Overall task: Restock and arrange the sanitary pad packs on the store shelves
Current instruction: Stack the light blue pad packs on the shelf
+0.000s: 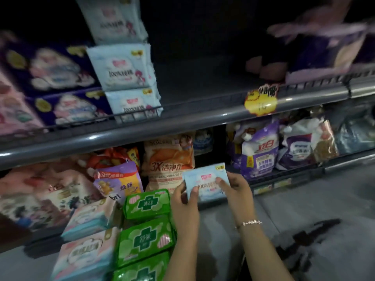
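Both hands pinch one light blue pad pack (205,182) below the grey shelf edge (182,120), the left hand (185,199) at its left edge, the right hand (233,188) curled over its right side.

A light-blue sanitary pad pack (206,182) sat at lower centre of the frame, face toward the camera, tilted slightly. Three matching light-blue packs (123,65) stood stacked at upper left on the upper shelf (182,122). Green pad packs (147,228) lay in a row at bottom centre.
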Demonstrator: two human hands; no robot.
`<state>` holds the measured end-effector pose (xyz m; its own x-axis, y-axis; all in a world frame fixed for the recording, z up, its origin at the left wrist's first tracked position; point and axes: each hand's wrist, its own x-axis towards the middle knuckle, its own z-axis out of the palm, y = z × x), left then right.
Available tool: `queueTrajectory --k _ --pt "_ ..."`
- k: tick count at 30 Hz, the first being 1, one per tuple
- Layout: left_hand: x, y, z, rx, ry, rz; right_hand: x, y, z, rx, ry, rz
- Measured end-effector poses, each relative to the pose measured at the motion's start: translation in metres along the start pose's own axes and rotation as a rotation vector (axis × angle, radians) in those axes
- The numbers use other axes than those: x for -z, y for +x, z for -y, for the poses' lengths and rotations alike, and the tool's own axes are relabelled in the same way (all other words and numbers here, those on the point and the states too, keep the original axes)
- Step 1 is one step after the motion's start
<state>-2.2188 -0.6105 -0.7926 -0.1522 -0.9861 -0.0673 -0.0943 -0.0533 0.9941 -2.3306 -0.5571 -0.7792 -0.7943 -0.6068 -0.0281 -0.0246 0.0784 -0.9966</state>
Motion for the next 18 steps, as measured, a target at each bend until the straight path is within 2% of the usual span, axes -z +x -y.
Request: queueTrajectory --k 5,10,18 --pt "0.035 -0.002 -0.087 -0.186 -0.17 -0.019 -0.014 -0.009 0.087 0.208 0.099 0.066" --pt "0.074 0.014 -0.165 -0.41 -0.169 -0.068 -0.042 -0.008 0.169 0.396 0.149 0.162" --pt "0.112 0.068 -0.275 -0.712 -0.103 -0.096 -0.095 0.022 0.272 0.691 0.16 0.217"
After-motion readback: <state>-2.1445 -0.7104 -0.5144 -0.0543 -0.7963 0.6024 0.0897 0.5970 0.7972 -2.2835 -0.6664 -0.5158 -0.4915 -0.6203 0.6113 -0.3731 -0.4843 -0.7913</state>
